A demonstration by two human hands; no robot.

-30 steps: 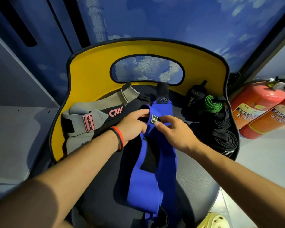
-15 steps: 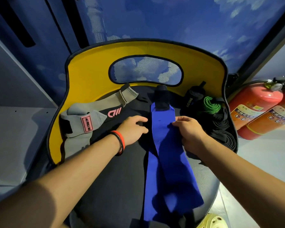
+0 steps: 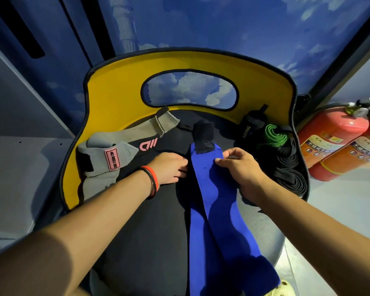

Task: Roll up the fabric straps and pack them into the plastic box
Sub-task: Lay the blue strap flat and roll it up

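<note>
A long blue fabric strap (image 3: 203, 189) lies flat down the middle of a black chair seat (image 3: 147, 231), its black hook-and-loop end (image 3: 203, 135) pointing away from me. My left hand (image 3: 169, 167) holds the strap's left edge near the far end, fingertips tucked at the edge. My right hand (image 3: 241, 167) pinches the right edge opposite, thumb and forefinger on the cloth. The near end of the strap hangs over the seat's front. A grey strap (image 3: 115, 146) with pink lettering lies unrolled at the left.
Rolled black straps (image 3: 291, 178), a green roll (image 3: 273, 135) and a black roll with lettering (image 3: 250, 124) are piled at the seat's right. The yellow backrest (image 3: 115, 92) curves behind. Two red fire extinguishers (image 3: 333, 133) lie on the floor at the right.
The blue strap was folded and bunched a second ago; it now lies spread lengthwise. Both hands moved from its label to opposite edges near the far end.
</note>
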